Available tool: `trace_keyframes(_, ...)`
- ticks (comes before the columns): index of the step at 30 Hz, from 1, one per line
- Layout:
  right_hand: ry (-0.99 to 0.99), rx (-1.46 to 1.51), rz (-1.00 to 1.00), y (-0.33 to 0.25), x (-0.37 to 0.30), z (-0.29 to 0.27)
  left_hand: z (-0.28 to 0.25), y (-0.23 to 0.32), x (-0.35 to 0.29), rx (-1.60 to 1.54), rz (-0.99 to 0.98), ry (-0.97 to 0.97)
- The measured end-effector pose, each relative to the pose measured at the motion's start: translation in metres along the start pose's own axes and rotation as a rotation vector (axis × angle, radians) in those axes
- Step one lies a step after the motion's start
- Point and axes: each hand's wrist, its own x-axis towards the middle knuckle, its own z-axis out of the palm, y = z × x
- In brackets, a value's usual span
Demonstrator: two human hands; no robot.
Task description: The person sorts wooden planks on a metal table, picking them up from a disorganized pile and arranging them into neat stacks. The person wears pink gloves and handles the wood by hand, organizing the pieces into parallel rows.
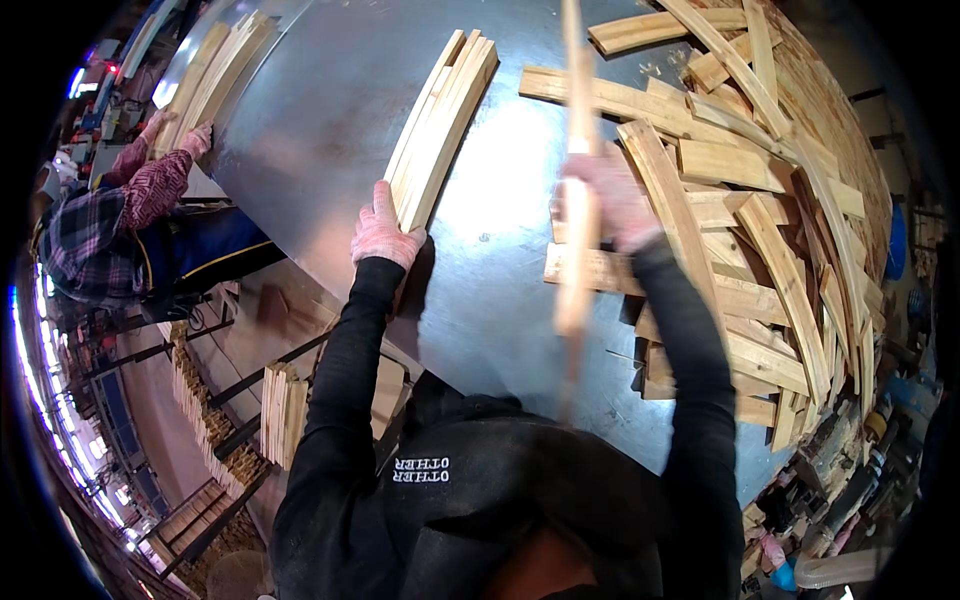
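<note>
A bundle of pale wooden strips [445, 125] stands side by side on the grey metal tabletop [330, 120], slanting away from me. My left hand [385, 228], in a pinkish knit glove, closes around its near end, with fingers along the left side and the thumb on the right. Blurred by motion, my right hand [612, 195] grips a long wooden strip [577, 100] around its middle. That strip points away from me above the table, beside the loose pile of wooden strips [740, 210]. How far the right fingers wrap under it is hidden by blur.
At far left a co-worker [100, 235] in a plaid top holds another wooden bundle [215, 85] with gloved hands. Below the table's left edge, a rack [235, 435] carries rows of strips. A particle board [835, 110] lies behind the pile; hoses and machine parts [840, 520] fill the lower right.
</note>
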Motion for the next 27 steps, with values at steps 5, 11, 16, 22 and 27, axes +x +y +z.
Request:
trace_keyframes(5,-0.418,-1.666,-0.464,0.112,0.084,0.121,0.001,-0.037,0.047,-0.346,0.099,0.082)
trace_keyframes(11,0.046,-1.623,-0.55,0.08,0.12,0.109,0.023,-0.043,0.02,0.149,0.522,0.277)
trace_keyframes(16,0.385,-1.417,-0.624,0.035,0.068,0.082,0.006,-0.021,0.006,0.123,0.321,0.135)
trace_keyframes(22,0.699,-1.926,-0.157,0.006,-0.106,-0.111,0.009,-0.052,0.014,0.147,0.401,0.141)
trace_keyframes(27,0.694,-1.289,-0.08,0.024,-0.12,-0.038,0.001,0.004,-0.053,-0.406,0.652,0.172)
